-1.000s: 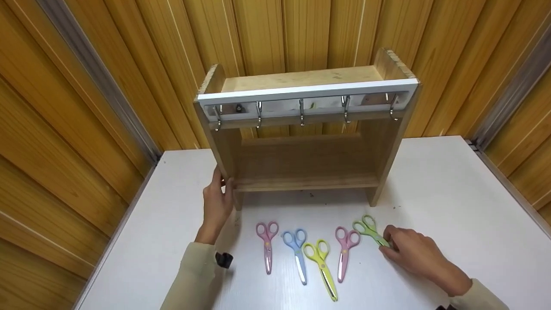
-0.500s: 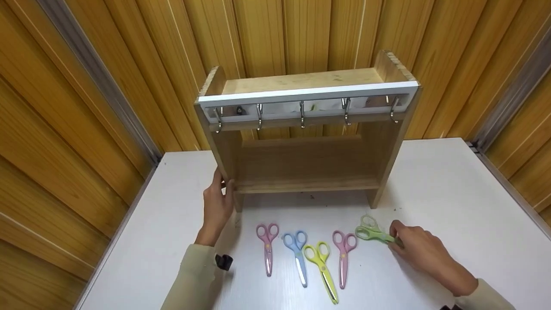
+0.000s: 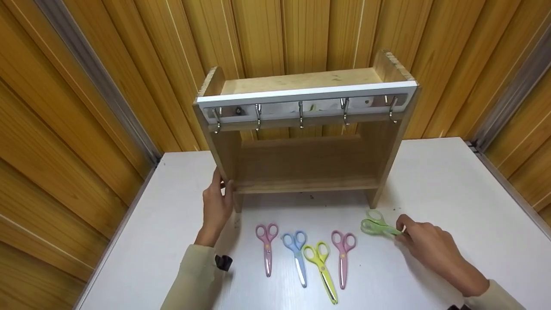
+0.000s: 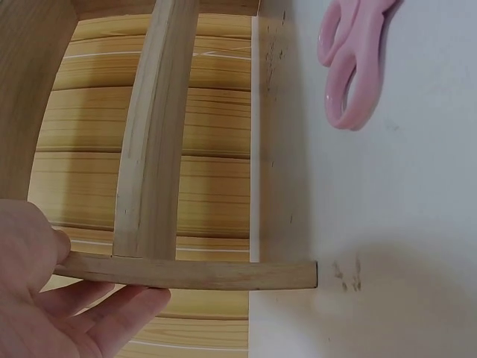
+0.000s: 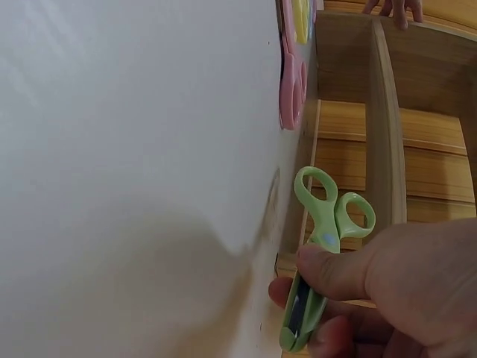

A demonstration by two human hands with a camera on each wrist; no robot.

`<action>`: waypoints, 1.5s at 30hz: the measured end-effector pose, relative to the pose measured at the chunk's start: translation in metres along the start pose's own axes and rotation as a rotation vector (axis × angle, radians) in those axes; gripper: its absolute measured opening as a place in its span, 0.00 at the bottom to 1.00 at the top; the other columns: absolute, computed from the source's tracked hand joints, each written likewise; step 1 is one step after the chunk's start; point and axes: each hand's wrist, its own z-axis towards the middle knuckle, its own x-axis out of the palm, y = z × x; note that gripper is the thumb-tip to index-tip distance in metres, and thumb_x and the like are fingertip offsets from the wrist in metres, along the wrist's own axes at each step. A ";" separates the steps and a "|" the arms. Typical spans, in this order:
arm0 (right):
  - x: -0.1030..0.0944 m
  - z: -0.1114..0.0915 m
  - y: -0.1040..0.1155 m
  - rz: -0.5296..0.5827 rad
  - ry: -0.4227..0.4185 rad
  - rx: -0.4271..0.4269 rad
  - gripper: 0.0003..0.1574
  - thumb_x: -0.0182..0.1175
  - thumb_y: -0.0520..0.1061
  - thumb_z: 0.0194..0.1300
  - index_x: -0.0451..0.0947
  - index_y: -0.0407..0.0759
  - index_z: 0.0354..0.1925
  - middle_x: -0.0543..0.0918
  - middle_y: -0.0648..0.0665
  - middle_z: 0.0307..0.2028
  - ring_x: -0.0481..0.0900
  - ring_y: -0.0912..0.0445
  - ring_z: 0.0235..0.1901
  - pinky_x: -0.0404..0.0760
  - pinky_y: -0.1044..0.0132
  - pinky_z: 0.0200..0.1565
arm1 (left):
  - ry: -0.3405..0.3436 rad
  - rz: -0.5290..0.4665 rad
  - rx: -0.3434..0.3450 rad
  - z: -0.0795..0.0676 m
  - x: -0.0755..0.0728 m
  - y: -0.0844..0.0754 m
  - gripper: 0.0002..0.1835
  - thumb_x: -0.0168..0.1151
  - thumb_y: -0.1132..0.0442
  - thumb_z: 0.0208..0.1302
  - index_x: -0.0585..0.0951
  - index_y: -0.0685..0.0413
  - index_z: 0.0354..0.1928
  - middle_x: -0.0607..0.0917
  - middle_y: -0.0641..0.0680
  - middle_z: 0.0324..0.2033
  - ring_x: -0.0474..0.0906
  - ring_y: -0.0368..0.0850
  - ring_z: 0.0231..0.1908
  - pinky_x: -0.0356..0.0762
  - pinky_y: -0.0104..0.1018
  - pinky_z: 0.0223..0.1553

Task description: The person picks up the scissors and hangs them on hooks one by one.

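Note:
My right hand (image 3: 434, 245) pinches green scissors (image 5: 325, 224) by the blade end between thumb and fingers. Their two finger loops point away from the hand, toward the rack. My left hand (image 3: 217, 206) grips the left side panel of a wooden rack (image 3: 305, 189). In the left wrist view, its thumb lies on one side of the panel (image 4: 223, 275) and its fingers on the other. Pink scissors (image 3: 267, 247), blue scissors (image 3: 297, 247), yellow scissors (image 3: 322, 265) and another pink pair of scissors (image 3: 343, 254) lie in a row before the rack, loops toward it.
Several metal hooks (image 3: 301, 115) hang along a white-framed mirror strip (image 3: 271, 98) at the rack's top front. The rack stands on a white table (image 3: 439, 181) with wood-look walls (image 3: 301, 38) behind and at both sides.
My right hand has moved right and a little toward the rack, drawing the green scissors away from the row and turning them. The right-hand pink scissors shifted slightly left. My left hand stays put.

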 end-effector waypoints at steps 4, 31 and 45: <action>-0.003 0.001 -0.001 0.002 -0.050 -0.013 0.19 0.76 0.38 0.57 0.75 0.47 0.40 0.86 0.49 0.27 0.75 0.57 0.21 0.68 0.60 0.17 | -0.003 0.006 0.018 0.002 0.000 -0.001 0.29 0.58 0.71 0.75 0.65 0.59 0.74 0.83 0.67 0.58 0.87 0.61 0.47 0.88 0.52 0.39; -0.053 0.029 0.014 0.088 -0.425 -0.157 0.19 0.77 0.36 0.55 0.78 0.44 0.41 0.88 0.47 0.31 0.61 0.68 0.15 0.59 0.72 0.15 | -0.007 -0.004 0.018 0.001 -0.001 0.002 0.28 0.57 0.71 0.75 0.66 0.59 0.74 0.83 0.66 0.58 0.87 0.59 0.47 0.88 0.51 0.41; -0.086 0.053 0.026 0.120 -0.542 -0.255 0.21 0.78 0.32 0.52 0.80 0.39 0.42 0.88 0.47 0.31 0.65 0.64 0.19 0.61 0.77 0.19 | 0.012 0.004 -0.010 0.001 0.000 0.003 0.29 0.58 0.68 0.76 0.65 0.57 0.75 0.83 0.65 0.60 0.87 0.59 0.49 0.88 0.50 0.41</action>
